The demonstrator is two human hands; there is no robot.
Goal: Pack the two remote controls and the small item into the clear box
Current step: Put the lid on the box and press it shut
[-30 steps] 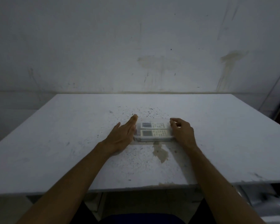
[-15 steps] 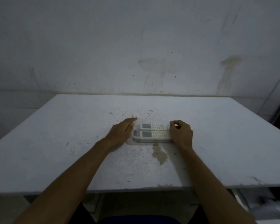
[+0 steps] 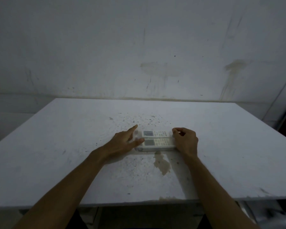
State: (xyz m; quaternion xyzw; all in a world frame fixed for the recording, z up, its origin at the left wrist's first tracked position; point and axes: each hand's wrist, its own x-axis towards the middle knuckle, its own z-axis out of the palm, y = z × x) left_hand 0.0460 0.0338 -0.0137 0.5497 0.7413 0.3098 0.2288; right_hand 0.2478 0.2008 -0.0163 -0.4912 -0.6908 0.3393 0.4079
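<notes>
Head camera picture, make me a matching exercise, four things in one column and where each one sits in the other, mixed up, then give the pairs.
Things:
1. left hand
2. right hand
3. clear box
4. brown stain

Places:
A. on the table, nearer the person than the box
B. at the box's left end, fingers spread
C. between the two hands, two remote controls lying side by side in it
D. at the box's right end, fingers curled

Pairs: 1-B, 2-D, 3-C, 4-A
</notes>
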